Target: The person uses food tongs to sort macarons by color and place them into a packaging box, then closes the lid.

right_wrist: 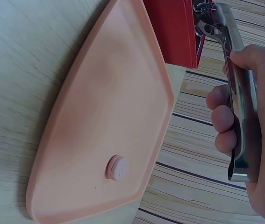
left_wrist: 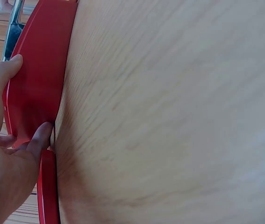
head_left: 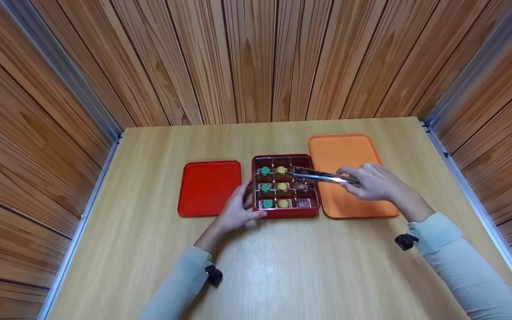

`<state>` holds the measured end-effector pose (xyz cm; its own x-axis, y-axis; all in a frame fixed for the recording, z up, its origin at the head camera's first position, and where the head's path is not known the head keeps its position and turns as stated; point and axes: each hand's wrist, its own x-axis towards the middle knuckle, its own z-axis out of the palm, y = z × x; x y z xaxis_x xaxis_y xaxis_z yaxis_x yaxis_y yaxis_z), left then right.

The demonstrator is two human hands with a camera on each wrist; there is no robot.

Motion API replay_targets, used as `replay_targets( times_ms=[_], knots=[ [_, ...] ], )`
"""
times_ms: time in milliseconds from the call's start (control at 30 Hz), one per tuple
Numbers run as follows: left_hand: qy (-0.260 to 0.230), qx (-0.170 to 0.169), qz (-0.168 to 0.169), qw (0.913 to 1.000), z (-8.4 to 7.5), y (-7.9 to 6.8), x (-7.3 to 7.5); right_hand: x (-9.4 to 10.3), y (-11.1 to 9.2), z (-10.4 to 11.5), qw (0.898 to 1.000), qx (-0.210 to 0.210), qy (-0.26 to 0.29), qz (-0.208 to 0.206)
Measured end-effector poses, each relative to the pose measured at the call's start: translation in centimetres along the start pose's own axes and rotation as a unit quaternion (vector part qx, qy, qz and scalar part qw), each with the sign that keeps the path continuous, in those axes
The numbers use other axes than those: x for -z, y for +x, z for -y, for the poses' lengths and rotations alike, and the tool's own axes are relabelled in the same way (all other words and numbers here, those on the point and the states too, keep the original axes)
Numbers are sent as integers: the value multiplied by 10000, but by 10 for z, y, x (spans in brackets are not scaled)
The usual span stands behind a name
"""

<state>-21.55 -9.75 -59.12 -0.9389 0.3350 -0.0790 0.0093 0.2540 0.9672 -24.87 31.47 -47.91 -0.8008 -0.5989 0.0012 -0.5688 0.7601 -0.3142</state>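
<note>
Gripped in R hand (head_left: 371,181), fingers & thumb curled round: long silver metal tongs (head_left: 334,179). Ran almost level across the head view, just right of ctr, long axis right-to-left w/ slight rise; pointed left, tips over the right column of a compartmented red rectangular box (head_left: 287,214) at ctr of frame. Couldn't tell, given glare & tiny scale, pinching at tips from bare tips.

Held the box by its left side w/ L hand (head_left: 237,210), thumb at its lower-left corner in the head view. Sat much nearer R hand than L: small round pink macaron (right_wrist: 118,168), lower ctr of right-wrist view, on a flat orange tray w/ low rim (right_wrist: 99,102). Lay left of R hand there, well apart from the tongs' tips at upper right; so, aimed away from macaron w/ tongs, toward box. Couldn't spot macaron in head view, prob. hidden under R hand.

Looked flat on its base, dotted top face toward right of wrist frame; round, so no clear long axis.

Counted in box, left to right: green macarons (head_left: 266,187), yellow macarons (head_left: 282,186), then dull-pink ones (head_left: 304,203), partly covered by tongs. Also saw a flat square red tray (head_left: 207,189), left of ctr, near L hand.
</note>
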Motion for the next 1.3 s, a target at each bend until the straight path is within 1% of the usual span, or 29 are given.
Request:
replay_targets(
  times_ms=[100, 300, 467, 633, 700, 967, 1133, 1300],
  knots=[
    [36, -5, -3, 10000, 0, -1, 0, 0, -1, -1, 10000, -62, 15, -3],
    [-61, -71, -24, 10000, -2, -1, 1, 5, -4, -5, 9999, -141, 51, -40],
    [-24, -39, -35, 10000, -3, -1, 1, 8, -11, -8, 9996, -223, 134, -84],
    [-25, 8, -36, 10000, -2, -1, 0, 9, -17, -11, 9991, -392, 120, -125],
    [-8, 26, -31, 10000, -1, -1, 0, 9, -18, -13, 9990, -398, 119, -154],
    [101, 133, -21, 9999, -3, 0, 1, 10, -24, -22, 9985, -418, 113, -344],
    [174, 241, -38, 9996, -2, 0, 0, 11, -28, -28, 9978, -420, -6, -516],
    [102, 248, -33, 9996, -3, -1, 0, 10, -33, -35, 9967, -369, -134, -706]
  ],
)
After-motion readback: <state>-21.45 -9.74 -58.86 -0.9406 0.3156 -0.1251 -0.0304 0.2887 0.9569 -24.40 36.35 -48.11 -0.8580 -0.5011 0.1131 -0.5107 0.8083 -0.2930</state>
